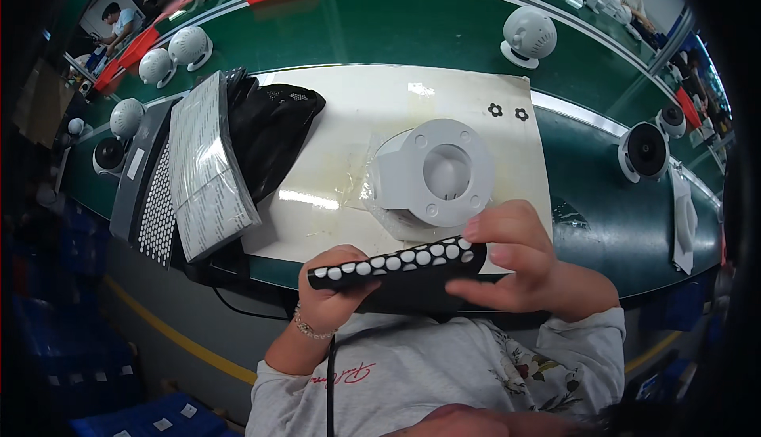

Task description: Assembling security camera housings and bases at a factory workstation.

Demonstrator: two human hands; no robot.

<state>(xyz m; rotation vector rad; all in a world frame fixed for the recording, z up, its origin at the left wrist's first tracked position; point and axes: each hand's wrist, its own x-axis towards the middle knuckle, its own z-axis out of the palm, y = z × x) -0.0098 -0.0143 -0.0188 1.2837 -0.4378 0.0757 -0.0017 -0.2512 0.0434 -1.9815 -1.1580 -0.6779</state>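
Close to my body I hold a bent black sheet [416,294] with round white adhesive pads along its raised edge. My left hand [337,290] is closed on its left end, thumb over the near side. My right hand [519,258] is at the right end, with fingers at the top corner and the thumb lower down beside the sheet; whether a pad is between the fingertips I cannot make out. Beyond the hands, a white round base with a ring-shaped bottom [472,147] lies on clear plastic wrap [371,179], its ring facing up.
Two small black flower-shaped pieces [495,110] lie on the white work mat [341,128]. Left are a plastic-wrapped stack of sheets [208,175], a white-dotted sheet [156,215] and a black bag [277,132]. White rounded devices [529,34] stand on the green bench [396,24]; co-workers sit beyond.
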